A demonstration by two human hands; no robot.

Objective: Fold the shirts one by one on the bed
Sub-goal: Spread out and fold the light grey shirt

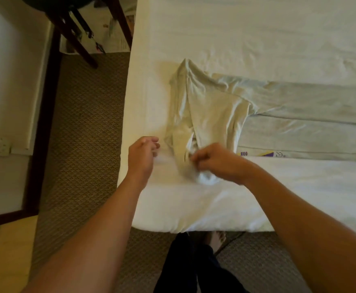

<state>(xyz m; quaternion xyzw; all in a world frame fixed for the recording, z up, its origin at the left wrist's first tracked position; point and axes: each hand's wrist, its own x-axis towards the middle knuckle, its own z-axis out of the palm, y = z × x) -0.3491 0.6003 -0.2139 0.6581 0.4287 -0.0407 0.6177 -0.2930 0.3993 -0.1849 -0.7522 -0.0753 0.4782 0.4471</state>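
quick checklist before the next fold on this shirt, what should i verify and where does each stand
1. Right hand has a grip on the pale grey shirt: ok, its fingers are curled into the bunched near edge.
2. Left hand has a grip: not ok, it hovers beside the shirt with loosely curled fingers, holding nothing.
3. Shirt lies flat: not ok, the left part is bunched and creased, while the body to the right looks smoother.
4. Shirt fully on the bed: ok as far as it shows; its right end runs out of view.
5. Room to fold: ok, bare white sheet lies beyond and in front of the shirt.
6. Other shirts waiting: cannot tell, none in view.
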